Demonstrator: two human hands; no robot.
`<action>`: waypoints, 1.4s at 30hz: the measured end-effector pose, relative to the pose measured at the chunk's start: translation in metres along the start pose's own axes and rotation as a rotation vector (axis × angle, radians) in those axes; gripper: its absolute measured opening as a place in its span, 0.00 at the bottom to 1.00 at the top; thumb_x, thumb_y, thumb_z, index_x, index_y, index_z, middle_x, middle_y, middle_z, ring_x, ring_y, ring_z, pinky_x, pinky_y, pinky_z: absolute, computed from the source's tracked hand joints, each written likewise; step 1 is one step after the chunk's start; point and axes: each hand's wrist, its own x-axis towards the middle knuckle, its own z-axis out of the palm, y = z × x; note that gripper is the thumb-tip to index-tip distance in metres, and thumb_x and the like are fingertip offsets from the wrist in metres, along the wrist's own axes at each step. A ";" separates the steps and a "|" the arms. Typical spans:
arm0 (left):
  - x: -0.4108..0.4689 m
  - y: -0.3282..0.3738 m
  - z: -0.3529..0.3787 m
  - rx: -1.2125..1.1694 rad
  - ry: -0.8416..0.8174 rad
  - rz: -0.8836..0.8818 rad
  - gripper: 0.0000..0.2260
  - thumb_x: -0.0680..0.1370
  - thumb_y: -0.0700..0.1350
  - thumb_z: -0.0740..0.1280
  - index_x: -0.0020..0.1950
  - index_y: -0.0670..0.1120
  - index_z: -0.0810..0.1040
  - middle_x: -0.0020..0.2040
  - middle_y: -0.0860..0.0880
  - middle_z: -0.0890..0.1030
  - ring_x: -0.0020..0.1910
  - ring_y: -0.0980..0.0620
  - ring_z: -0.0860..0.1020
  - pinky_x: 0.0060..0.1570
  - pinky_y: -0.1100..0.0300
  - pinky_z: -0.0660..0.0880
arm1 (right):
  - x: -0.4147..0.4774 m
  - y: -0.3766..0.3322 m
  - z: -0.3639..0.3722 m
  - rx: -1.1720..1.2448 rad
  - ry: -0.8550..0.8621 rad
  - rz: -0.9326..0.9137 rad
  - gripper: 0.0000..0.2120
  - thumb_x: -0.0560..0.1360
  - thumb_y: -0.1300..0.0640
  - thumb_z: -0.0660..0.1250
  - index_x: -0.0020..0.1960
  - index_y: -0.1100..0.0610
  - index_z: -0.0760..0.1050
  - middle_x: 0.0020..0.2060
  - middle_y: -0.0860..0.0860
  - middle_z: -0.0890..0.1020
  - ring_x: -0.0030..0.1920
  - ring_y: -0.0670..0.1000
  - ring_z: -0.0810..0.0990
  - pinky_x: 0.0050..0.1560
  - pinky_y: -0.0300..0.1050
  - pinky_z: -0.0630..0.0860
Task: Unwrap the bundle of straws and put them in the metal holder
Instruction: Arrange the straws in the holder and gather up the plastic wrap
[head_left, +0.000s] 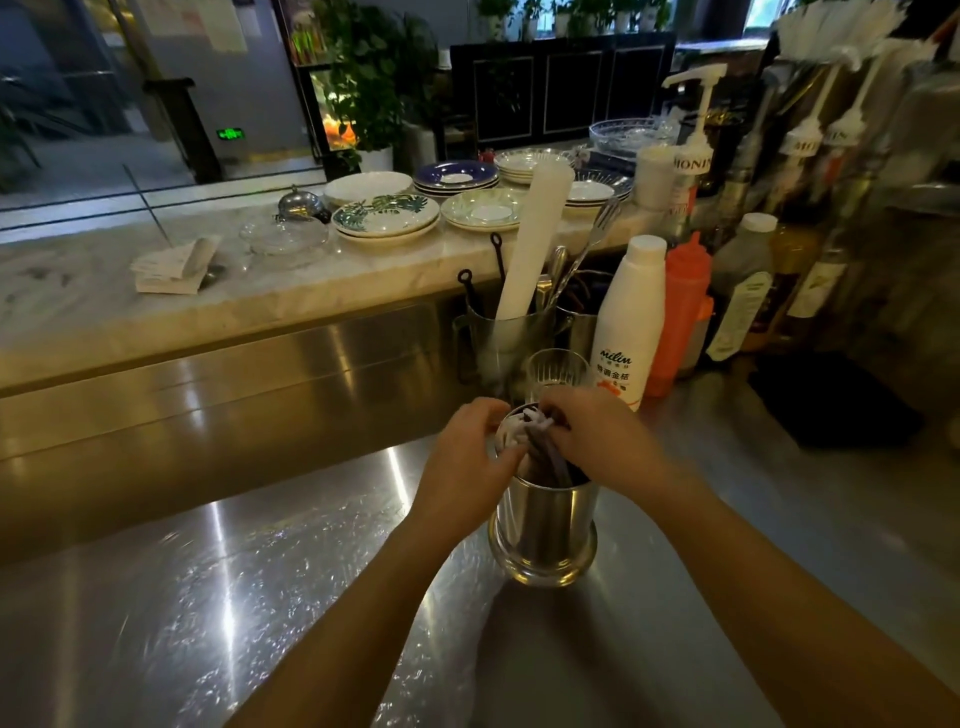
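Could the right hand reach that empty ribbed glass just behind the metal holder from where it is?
Probably yes. The right hand sits at the metal holder rim, and the ribbed glass stands just beyond with nothing between, though the fingers are busy with the straws.

Two bare arms reach forward from the bottom and come close together in the middle. The left hand (470, 457) is curled, with its fingers and thumb pinched. The right hand (597, 436) is just beside it, palm down, fingers bent. The two hands almost touch.
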 end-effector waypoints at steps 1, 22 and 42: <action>0.001 -0.002 0.001 0.015 0.001 -0.010 0.13 0.74 0.45 0.68 0.57 0.47 0.73 0.52 0.52 0.75 0.49 0.56 0.74 0.42 0.72 0.66 | -0.001 0.001 -0.001 0.025 -0.027 -0.017 0.09 0.73 0.59 0.65 0.53 0.58 0.74 0.50 0.56 0.80 0.50 0.52 0.78 0.51 0.45 0.75; -0.028 -0.003 -0.058 0.113 0.144 0.061 0.19 0.74 0.49 0.67 0.64 0.48 0.71 0.61 0.47 0.77 0.57 0.53 0.75 0.53 0.61 0.70 | -0.014 -0.038 -0.018 0.095 0.125 -0.208 0.15 0.74 0.53 0.65 0.59 0.55 0.73 0.52 0.51 0.79 0.48 0.46 0.75 0.48 0.41 0.72; -0.219 -0.142 -0.152 0.394 0.213 -0.562 0.18 0.76 0.49 0.65 0.64 0.46 0.70 0.66 0.45 0.73 0.62 0.46 0.73 0.60 0.55 0.67 | -0.066 -0.081 0.153 0.291 -0.234 0.143 0.06 0.72 0.57 0.64 0.45 0.59 0.75 0.41 0.54 0.77 0.41 0.54 0.75 0.41 0.44 0.69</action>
